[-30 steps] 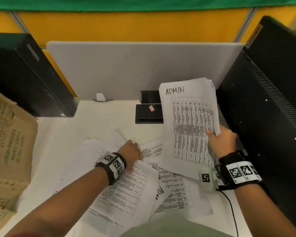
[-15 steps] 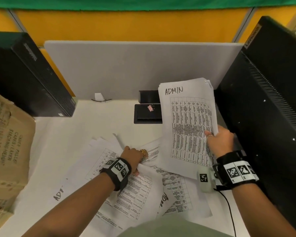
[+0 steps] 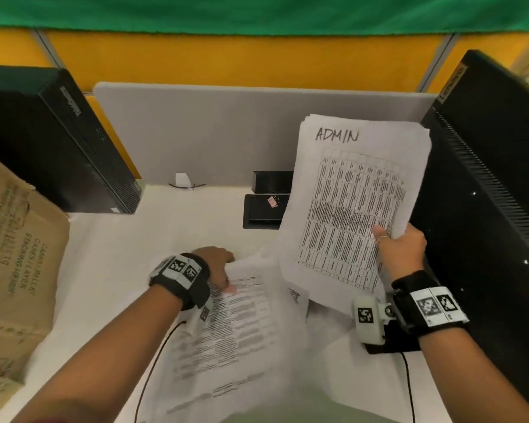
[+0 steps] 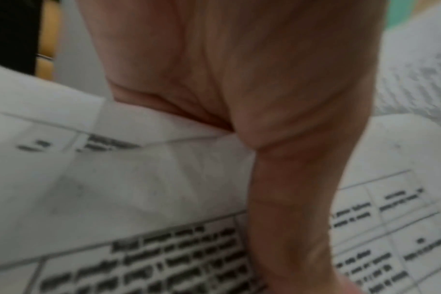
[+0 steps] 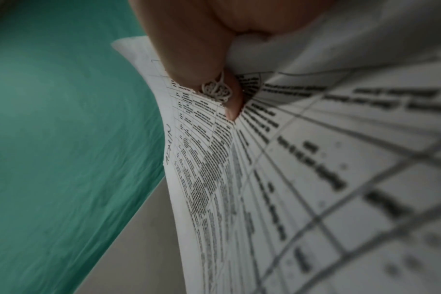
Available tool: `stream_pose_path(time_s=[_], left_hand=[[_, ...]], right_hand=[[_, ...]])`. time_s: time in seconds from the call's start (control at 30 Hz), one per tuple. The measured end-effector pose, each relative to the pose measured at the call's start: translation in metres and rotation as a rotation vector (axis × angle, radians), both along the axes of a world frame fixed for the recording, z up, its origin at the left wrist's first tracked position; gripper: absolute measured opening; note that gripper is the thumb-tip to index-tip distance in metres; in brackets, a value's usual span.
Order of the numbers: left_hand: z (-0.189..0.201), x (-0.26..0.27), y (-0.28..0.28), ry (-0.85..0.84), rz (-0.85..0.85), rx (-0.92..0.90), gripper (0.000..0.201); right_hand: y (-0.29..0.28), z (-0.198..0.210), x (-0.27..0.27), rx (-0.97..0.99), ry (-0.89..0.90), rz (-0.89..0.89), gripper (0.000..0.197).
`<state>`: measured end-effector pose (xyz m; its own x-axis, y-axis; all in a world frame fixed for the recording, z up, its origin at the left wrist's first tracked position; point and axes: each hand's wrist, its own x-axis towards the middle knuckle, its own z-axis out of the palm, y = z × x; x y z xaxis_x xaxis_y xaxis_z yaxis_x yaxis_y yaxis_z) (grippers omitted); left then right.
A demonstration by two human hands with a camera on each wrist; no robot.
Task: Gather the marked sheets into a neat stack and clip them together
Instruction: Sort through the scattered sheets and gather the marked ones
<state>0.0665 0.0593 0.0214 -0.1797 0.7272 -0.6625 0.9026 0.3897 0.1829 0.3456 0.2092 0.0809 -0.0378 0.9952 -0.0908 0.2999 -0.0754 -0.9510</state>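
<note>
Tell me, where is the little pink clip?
In the head view, the pink clip lies on the black tray at the desk's back, just left of the ADMIN stack.

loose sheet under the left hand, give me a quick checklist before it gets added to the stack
1. Right hand grips the ADMIN stack firmly: ok, thumb pinches its lower right edge.
2. Left hand has the loose sheet: ok, thumb on top and the sheet lifting.
3. Loose sheet is marked ADMIN: cannot tell, blurred.
4. Stack edges squared: not ok, the top edges are fanned.
5. Binder clip within reach: ok, it lies on the black tray.
6. All sheets gathered: not ok, more paper lies on the desk.
</note>
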Motion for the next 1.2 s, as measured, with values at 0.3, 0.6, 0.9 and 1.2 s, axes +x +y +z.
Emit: stream_pose_path(time_s=[0.3, 0.6, 0.9, 1.2], left_hand=[[-0.033, 0.025, -0.014, -0.054, 0.246, 0.215, 0.069], [-0.033, 0.025, -0.020, -0.054, 0.216, 0.029, 0.056], [0.023, -0.037, -0.052, -0.100, 0.484, 0.340, 0.036], [0.102, -0.078, -0.085, -0.368, 0.902, 0.927, 0.029]], right_hand=[[0.002, -0.004, -0.004, 0.002, -0.017, -0.081, 0.034], [-0.007, -0.001, -0.005, 0.036, -0.058, -0.040, 0.031], [-0.010, -0.001, -0.007, 0.096, 0.059, -0.091, 0.032], [-0.015, -0.013, -0.019, 0.076, 0.106, -0.062, 0.033]])
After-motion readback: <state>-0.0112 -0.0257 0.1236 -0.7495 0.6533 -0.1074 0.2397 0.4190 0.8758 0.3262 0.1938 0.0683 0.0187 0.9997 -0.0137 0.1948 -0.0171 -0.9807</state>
